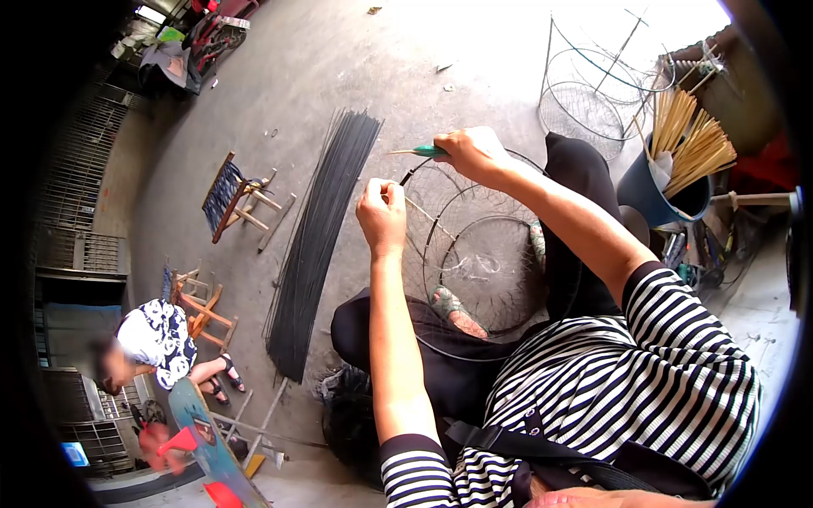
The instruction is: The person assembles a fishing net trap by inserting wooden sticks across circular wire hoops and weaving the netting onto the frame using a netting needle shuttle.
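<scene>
My right hand [476, 154] is closed around a green tool [428, 151] whose thin, pale tip points left. To its left and a little lower, my left hand [383, 218] is closed in a pinch, with the thumb and forefinger together. A pale cord [428, 217] runs from near those fingers down to a round mesh net [495, 254] with dark hoops. The hooped net stands between my knees, just below both hands. Whether the left fingertips grip the cord or the mesh is too small to make out.
A long bundle of black rods [322, 245] lies on the floor to the left. Beyond it stand a folding stool [227, 199] and a seated person [161, 339]. At right, a blue bucket [639, 190] holds wooden sticks [690, 144]; more hooped nets [584, 106] stand behind.
</scene>
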A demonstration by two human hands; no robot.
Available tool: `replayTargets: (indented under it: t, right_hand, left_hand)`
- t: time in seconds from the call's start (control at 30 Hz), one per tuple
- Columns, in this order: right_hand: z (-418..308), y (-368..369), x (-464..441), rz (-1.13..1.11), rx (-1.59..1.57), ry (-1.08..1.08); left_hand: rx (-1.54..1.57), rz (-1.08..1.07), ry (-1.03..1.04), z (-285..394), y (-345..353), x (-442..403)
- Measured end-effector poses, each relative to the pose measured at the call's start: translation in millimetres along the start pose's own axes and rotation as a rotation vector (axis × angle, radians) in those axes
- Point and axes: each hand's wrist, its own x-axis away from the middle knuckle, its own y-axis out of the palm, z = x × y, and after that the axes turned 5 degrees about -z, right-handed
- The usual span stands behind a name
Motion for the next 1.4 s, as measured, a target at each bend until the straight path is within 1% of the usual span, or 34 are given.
replayTargets:
  t: [0.1,0.13,0.23,0.27,0.3,0.37,0.43,0.47,0.5,0.53,0.6,0.63,0.7,0.77,0.83,0.93,0.97,1.03,1.1,1.13,1.17,1.23,1.27,1.3,1.37,1.4]
  right_hand:
    - [2.6,-2.1,5.4,0.008,-0.045,0.028]
    - [4.9,-9.3,8.8,-0.033,-0.063,0.028]
    - [8.9,-39.9,15.4,-0.021,-0.442,0.113]
    - [16.8,-48.3,12.3,-0.139,-0.73,0.234]
    - [28.5,-47.1,16.2,-0.046,-1.062,0.161]
    - [12.7,-67.1,25.9,0.207,-1.704,-0.115]
    - [2.6,-92.3,43.1,0.086,-2.072,-0.33]
    - [-6.4,-104.2,53.4,0.037,-2.09,-0.398]
    - [-18.0,-116.7,65.3,-0.032,-2.095,-0.463]
    - [-34.5,-126.6,79.8,-0.025,-2.004,-0.472]
    - [-63.4,-132.5,106.1,-0.088,-1.886,-0.505]
    - [-73.2,-131.8,116.8,-0.157,-1.855,-0.53]
    - [-87.6,-119.9,135.6,-0.221,-1.763,-0.476]
    - [-107.0,-111.0,143.4,-0.134,-1.41,-0.731]
    - [-114.5,-95.4,157.5,-0.496,-1.241,-0.754]
    - [-117.7,-28.2,198.9,-0.484,-0.967,-0.751]
    - [-114.1,-6.6,208.8,-0.463,-0.937,-0.732]
    - [-111.6,-0.1,211.7,-0.506,-0.892,-0.738]
    - [-114.4,-1.1,204.0,-0.536,-0.948,-0.727]
    - [-114.4,-5.4,197.2,-0.644,-0.944,-0.687]
    - [-114.7,-6.7,193.1,-0.641,-0.982,-0.696]
    - [-114.9,-27.8,176.2,-0.639,-1.138,-0.562]
    - [-111.1,-30.9,162.9,-0.556,-1.17,-0.429]
    - [-105.0,-33.5,149.0,-0.475,-1.199,-0.293]
    - [-79.9,-13.1,114.8,-0.337,-0.971,-0.172]
    - [-70.3,-7.3,103.9,-0.328,-0.694,-0.174]
  left_hand:
    - [0.256,-0.269,-0.169,5.4,-15.4,4.5]
    - [0.235,-0.278,-0.048,-3.2,-15.0,8.9]
    - [0.244,-0.219,-0.023,-8.4,-21.0,20.5]
    - [0.227,-0.221,-0.088,-9.4,-23.6,21.9]
    - [0.193,-0.195,-0.099,-10.5,-24.1,23.5]
    - [0.126,-0.138,-0.118,-15.5,-21.6,24.4]
    - [0.068,-0.069,-0.046,-22.3,-16.8,26.2]
    - [0.041,-0.039,-0.014,-22.8,-14.9,26.9]
    - [0.014,-0.01,0.018,-22.1,-13.5,27.2]
    - [0.047,-0.044,-0.043,-19.0,-12.1,26.9]
    - [0.114,-0.117,-0.167,-11.1,-10.5,27.3]
    - [0.127,-0.091,-0.135,-9.4,-10.5,27.3]
    - [0.152,-0.041,-0.071,-7.3,-10.4,27.1]
    - [0.102,0.024,-0.079,-10.2,-7.0,24.1]
    - [-0.005,0.059,-0.071,2.4,-9.1,22.4]
    - [0.026,0.043,-0.11,-9.1,-3.7,20.0]
    - [0.045,0.031,-0.122,-13.1,-2.6,21.2]
    - [0.039,0.034,-0.129,-13.6,-2.8,20.3]
    - [0.018,0.062,-0.119,-13.9,-1.7,14.4]
    - [-0.017,0.006,-0.153,-15.5,-2.1,12.0]
    - [0.007,-0.013,-0.137,-17.2,-3.7,9.2]
    - [0.051,-0.061,-0.122,-21.8,-10.2,11.2]
    - [0.073,-0.065,-0.07,-24.5,-13.4,13.9]
    - [0.128,-0.086,-0.103,-25.7,-14.6,13.5]
    - [0.24,-0.128,-0.18,-29.7,-16.7,18.4]
    - [0.25,-0.171,-0.165,-31.9,-19.6,19.3]
